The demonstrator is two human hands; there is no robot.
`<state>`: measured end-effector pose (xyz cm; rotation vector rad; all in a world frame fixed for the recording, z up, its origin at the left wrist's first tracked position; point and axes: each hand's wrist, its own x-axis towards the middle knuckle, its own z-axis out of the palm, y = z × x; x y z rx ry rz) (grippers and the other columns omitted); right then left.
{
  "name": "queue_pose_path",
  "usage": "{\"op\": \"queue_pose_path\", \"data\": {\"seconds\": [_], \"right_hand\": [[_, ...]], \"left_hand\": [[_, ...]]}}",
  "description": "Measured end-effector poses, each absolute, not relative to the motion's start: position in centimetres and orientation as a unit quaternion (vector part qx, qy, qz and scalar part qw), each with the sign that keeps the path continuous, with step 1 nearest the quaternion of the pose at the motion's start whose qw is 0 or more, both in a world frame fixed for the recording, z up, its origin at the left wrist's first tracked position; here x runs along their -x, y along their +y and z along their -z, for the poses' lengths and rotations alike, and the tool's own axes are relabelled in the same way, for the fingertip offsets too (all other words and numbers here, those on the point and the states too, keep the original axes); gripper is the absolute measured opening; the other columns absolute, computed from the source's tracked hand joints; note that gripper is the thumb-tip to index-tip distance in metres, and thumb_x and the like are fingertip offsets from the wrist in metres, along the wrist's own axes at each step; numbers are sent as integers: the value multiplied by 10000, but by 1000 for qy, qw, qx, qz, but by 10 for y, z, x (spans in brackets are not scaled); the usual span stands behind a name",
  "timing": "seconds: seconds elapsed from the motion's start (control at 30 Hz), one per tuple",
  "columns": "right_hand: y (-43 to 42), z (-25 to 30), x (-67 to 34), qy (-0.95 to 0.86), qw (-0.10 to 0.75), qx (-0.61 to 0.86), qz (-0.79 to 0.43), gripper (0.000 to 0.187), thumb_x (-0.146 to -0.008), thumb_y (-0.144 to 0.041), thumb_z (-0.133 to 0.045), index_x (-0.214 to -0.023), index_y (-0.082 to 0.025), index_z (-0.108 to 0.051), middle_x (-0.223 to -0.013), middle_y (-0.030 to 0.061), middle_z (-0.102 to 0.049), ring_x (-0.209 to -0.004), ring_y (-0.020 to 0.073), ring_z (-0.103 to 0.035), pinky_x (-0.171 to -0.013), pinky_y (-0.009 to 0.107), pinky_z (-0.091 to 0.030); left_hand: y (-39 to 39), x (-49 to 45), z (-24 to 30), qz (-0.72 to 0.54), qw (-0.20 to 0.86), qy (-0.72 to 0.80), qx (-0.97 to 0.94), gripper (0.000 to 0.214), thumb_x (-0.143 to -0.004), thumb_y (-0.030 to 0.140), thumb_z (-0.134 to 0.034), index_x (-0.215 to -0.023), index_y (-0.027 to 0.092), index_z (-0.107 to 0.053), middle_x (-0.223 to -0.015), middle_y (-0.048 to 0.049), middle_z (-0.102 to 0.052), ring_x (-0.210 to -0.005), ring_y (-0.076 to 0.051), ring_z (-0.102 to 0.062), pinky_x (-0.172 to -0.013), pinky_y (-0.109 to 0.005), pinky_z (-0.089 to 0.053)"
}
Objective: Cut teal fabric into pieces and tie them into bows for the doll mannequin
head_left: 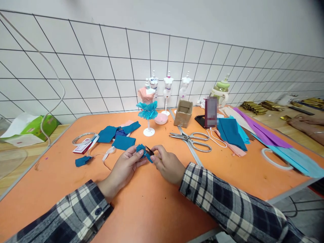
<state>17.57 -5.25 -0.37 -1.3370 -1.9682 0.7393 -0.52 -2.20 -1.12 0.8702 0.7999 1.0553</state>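
My left hand [126,167] pinches a small piece of teal cloth [142,150] between thumb and fingers just above the orange table [152,206]. My right hand [167,165] is closed on a small dark snipping tool [150,152] whose tip meets the cloth. Both wrists rest on the table. Beyond the hands stands a small mannequin [147,108] dressed in a pink top and a teal ruffled skirt. More teal cloth pieces [118,135] lie to the left of its base.
Large scissors [192,140] and a metal ruler lie right of the hands. Behind are three bare mannequins [168,87], a pink dish, a cardboard box [183,113], a phone on a stand, a green-lidded bottle, fabric sheets [253,135], tape rolls. Another person's arm [307,126] rests far right.
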Motion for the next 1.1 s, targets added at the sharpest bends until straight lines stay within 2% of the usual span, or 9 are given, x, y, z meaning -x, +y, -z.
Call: {"op": "queue_pose_path", "data": {"seconds": [0.1,0.2,0.37,0.5,0.63,0.8,0.97,1.1], "right_hand": [[-53,4,-175,-744,332,504,-286,276,-979,-379,-411,-1185,-207,-475,-704,-16,-572,-620,156,-536,-594,237,-320],[-54,2,-175,-738,333,509,-293,269,-980,-383,-400,-1170,-210,-479,-671,-27,-550,-597,153,-519,-575,237,-299],[-56,-2,-175,-731,315,532,-288,251,-981,-410,-389,-1112,-237,-516,-608,-50,-481,-546,142,-470,-541,239,-235],[-57,-3,-174,-729,323,523,-301,239,-978,-401,-401,-1111,-238,-512,-599,-55,-473,-533,137,-458,-536,239,-231],[-57,-1,-172,-714,336,517,-333,232,-974,-403,-408,-1123,-240,-480,-579,-69,-458,-512,133,-479,-517,231,-259],[-56,0,-173,-688,351,519,-366,198,-976,-384,-409,-1085,-243,-498,-548,-80,-455,-485,112,-503,-506,214,-334],[-54,3,-173,-627,342,479,-510,247,-990,-420,-352,-1074,-234,-490,-474,-103,-463,-371,89,-457,-435,193,-402],[-53,4,-174,-595,358,443,-567,312,-991,-470,-319,-1110,-233,-485,-475,-113,-466,-319,75,-418,-410,198,-438]], "left_hand": [[-22,4,11,-477,690,356,-413,418,-746,269,-795,-1138,248,-653,-919,-9,-727,-786,-143,-691,-745,-264,-568],[-22,4,11,-481,671,359,-435,466,-750,303,-792,-1185,252,-633,-874,-1,-715,-776,-145,-681,-772,-272,-555],[-23,6,12,-485,610,386,-493,688,-760,329,-781,-1382,266,-494,-685,48,-650,-680,-118,-627,-675,-202,-485],[-25,6,11,-484,584,404,-511,791,-720,337,-801,-1424,241,-453,-653,55,-633,-659,-142,-611,-652,-231,-467],[-26,4,7,-482,572,412,-520,803,-701,345,-812,-1414,219,-464,-611,59,-617,-671,-162,-612,-662,-243,-453],[-28,2,0,-496,530,421,-544,828,-748,373,-774,-1459,229,-375,-669,42,-659,-684,-160,-611,-682,-240,-430],[-29,2,-2,-482,521,424,-562,805,-758,378,-758,-1443,214,-369,-647,60,-629,-593,-134,-564,-604,-234,-388],[-28,3,3,-482,527,426,-556,609,-768,404,-744,-1280,206,-479,-689,34,-661,-691,-166,-616,-669,-259,-423]]}}
